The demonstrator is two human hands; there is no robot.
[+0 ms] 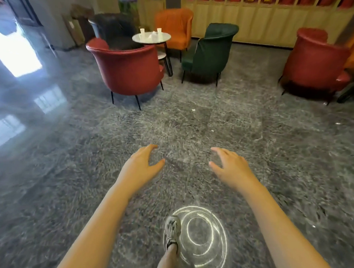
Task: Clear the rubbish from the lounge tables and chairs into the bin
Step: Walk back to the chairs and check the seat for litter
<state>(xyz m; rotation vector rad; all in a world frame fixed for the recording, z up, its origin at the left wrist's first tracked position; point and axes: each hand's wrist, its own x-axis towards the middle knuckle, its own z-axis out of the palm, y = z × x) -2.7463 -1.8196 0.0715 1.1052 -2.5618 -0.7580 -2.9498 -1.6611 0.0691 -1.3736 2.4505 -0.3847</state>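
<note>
While my left hand [143,162] and right hand [229,167] hover spread and empty, white cups [142,32] stand on the round surface [151,41]; a crumpled white scrap [154,34] lies between them; any print is too small to read.

Hard daylight floods from the doorway [16,54] at ten o'clock, blown white, and glares off the glossy floor [50,169]. A ring-shaped lamp reflection [202,241] glows at six. Edges bend and smear with blur.

Round table [155,40]: two white cups [142,32], crumpled paper [153,34] between them.
</note>
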